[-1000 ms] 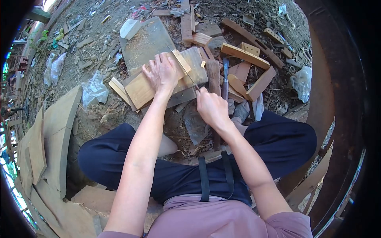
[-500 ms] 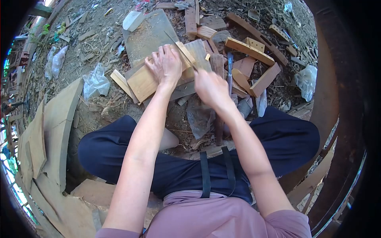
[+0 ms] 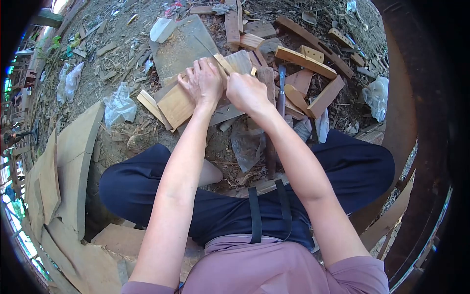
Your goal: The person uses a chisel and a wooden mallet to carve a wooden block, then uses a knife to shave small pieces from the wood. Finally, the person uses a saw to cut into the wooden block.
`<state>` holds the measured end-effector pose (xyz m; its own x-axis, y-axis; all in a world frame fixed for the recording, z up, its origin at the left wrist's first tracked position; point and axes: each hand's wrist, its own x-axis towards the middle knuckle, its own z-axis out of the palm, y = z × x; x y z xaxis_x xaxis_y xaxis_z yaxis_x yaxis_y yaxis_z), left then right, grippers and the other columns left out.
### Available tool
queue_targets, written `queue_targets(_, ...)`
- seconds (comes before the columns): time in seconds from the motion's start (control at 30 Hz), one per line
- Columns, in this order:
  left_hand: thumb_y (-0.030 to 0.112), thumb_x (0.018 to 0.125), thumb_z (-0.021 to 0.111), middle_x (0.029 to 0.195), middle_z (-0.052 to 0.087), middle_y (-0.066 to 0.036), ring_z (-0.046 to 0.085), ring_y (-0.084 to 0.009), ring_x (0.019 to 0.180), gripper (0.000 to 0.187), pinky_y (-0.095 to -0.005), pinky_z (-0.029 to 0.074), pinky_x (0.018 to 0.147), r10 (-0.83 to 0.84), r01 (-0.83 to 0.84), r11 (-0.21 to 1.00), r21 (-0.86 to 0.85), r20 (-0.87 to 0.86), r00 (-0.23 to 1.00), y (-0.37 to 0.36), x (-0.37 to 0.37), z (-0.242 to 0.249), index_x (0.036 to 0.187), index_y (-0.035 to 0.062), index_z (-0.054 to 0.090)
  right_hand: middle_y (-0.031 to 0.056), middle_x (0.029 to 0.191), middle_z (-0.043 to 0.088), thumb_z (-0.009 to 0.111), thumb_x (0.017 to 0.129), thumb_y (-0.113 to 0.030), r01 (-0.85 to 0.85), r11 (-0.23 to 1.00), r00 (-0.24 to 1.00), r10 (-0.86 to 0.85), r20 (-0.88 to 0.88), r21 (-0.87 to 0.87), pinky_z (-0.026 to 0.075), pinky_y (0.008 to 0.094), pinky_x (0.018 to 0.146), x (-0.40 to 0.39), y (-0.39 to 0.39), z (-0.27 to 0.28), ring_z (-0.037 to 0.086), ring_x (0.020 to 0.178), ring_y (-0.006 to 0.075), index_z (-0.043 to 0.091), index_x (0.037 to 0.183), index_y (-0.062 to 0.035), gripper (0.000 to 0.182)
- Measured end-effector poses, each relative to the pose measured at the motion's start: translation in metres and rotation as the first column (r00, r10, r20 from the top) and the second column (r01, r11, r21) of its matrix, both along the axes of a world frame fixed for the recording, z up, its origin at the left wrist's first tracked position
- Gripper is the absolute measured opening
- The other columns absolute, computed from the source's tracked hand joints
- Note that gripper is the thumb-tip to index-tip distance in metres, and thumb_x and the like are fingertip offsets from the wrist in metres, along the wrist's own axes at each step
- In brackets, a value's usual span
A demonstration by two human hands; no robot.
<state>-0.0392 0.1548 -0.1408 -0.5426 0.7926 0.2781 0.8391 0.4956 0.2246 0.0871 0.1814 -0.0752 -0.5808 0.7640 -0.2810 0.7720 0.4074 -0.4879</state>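
My left hand (image 3: 202,82) presses down on a light wooden block (image 3: 175,107), its fingers bent over the top. Beside those fingers a narrow pale wood strip (image 3: 223,63) stands up at an angle. My right hand (image 3: 247,92) is closed around the near end of a long thin metal blade (image 3: 205,45), a saw or file by its look. The blade's tip pokes out beyond my left fingers; its middle and handle are hidden by wood and hand. Under the block lie a grey board (image 3: 183,41) strewn with sawdust and other wood pieces.
A chisel-like tool (image 3: 281,90) lies right of my right hand among wood offcuts (image 3: 325,98). A pale block (image 3: 162,30) rests on the grey board. Plastic bags (image 3: 119,104) litter the ground. Large wooden sheets (image 3: 73,157) lean at left, and a dark curved beam (image 3: 421,122) stands at right.
My right hand has moved forward and left, close to my left hand, pushing the blade farther out along the strip. My left hand stays on the block.
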Motion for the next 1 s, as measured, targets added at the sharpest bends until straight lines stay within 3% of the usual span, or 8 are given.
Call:
queue_targets(0.07,0.027,0.097,0.044,0.111,0.060,-0.009,0.054,-0.0289,0.113,0.027,-0.0599,0.024,0.108,0.003,-0.003,1.000,0.019,-0.003,1.000,0.004,0.003,0.001,0.111,0.0089,0.057,0.0261,0.084,0.069,0.046,0.092,-0.019,0.088,0.995,0.995,-0.086,-0.055,0.035,0.055,0.0517,0.071,0.024,-0.025,0.014,0.069,0.081,0.0426,0.066,0.088,0.0019,0.029)
queue_targets(0.27,0.028,0.097,0.043,0.114,0.061,-0.009,0.054,-0.0296,0.114,0.027,-0.0605,0.024,0.108,-0.008,0.009,1.000,-0.003,0.018,1.000,0.002,0.005,0.008,0.110,0.0093,0.058,0.0258,0.083,0.069,0.044,0.095,-0.022,0.102,0.991,0.994,-0.098,-0.049,0.083,0.055,0.0500,0.072,0.023,-0.019,0.011,0.070,0.080,0.0417,0.065,0.090,0.0014,0.032)
queue_targets(0.4,0.028,0.097,0.042,0.114,0.061,-0.009,0.054,-0.0290,0.114,0.028,-0.0600,0.023,0.108,0.010,-0.010,1.000,-0.026,-0.002,1.000,-0.001,0.002,0.001,0.112,0.0095,0.058,0.0249,0.082,0.069,0.046,0.092,-0.021,-0.016,0.998,1.000,0.015,0.009,0.062,0.055,0.0494,0.072,0.004,-0.003,0.007,0.069,0.079,0.0421,0.066,0.090,0.0026,0.031)
queue_targets(0.47,0.028,0.098,0.042,0.114,0.061,-0.009,0.054,-0.0289,0.114,0.029,-0.0599,0.023,0.109,0.008,-0.008,1.000,0.002,-0.006,1.000,0.005,0.002,0.002,0.112,0.0095,0.058,0.0261,0.084,0.069,0.049,0.086,-0.015,0.107,0.993,0.993,-0.104,-0.059,0.047,0.055,0.0496,0.074,0.026,-0.023,0.016,0.070,0.081,0.0421,0.069,0.088,0.0024,0.027)
queue_targets(0.6,0.028,0.098,0.042,0.113,0.061,-0.008,0.054,-0.0283,0.114,0.029,-0.0588,0.024,0.108,-0.001,0.001,1.000,-0.029,0.000,1.000,-0.001,0.005,0.003,0.113,0.0099,0.059,0.0271,0.087,0.069,0.047,0.088,-0.016,0.085,0.996,0.995,-0.085,0.042,-0.003,0.055,0.0506,0.076,0.036,-0.031,0.021,0.069,0.084,0.0425,0.069,0.089,0.0019,0.028)
queue_targets(0.67,0.029,0.098,0.042,0.114,0.061,-0.008,0.054,-0.0279,0.113,0.029,-0.0583,0.024,0.108,0.010,-0.010,0.999,-0.039,-0.008,1.000,0.001,0.004,0.003,0.113,0.0100,0.059,0.0283,0.088,0.068,0.042,0.096,-0.023,0.046,0.999,0.999,-0.045,-0.005,0.011,0.054,0.0519,0.076,0.007,-0.003,0.006,0.068,0.086,0.0435,0.067,0.092,0.0013,0.035)
queue_targets(0.87,0.029,0.097,0.044,0.112,0.061,-0.008,0.054,-0.0279,0.112,0.028,-0.0585,0.025,0.108,0.016,-0.016,1.000,0.003,-0.014,1.000,0.001,0.004,0.001,0.112,0.0107,0.059,0.0285,0.091,0.068,0.047,0.088,-0.017,0.129,0.991,0.991,-0.131,-0.040,-0.043,0.054,0.0513,0.077,0.022,-0.021,0.018,0.068,0.088,0.0440,0.069,0.089,0.0027,0.030)
queue_targets(1.0,0.029,0.097,0.044,0.111,0.061,-0.008,0.054,-0.0277,0.112,0.028,-0.0583,0.025,0.108,0.006,-0.006,1.000,0.004,-0.010,1.000,0.000,0.006,0.004,0.112,0.0110,0.059,0.0279,0.092,0.069,0.046,0.088,-0.017,0.079,0.996,0.996,-0.078,0.034,-0.049,0.054,0.0515,0.078,0.027,-0.023,0.023,0.068,0.089,0.0450,0.069,0.090,0.0033,0.031)
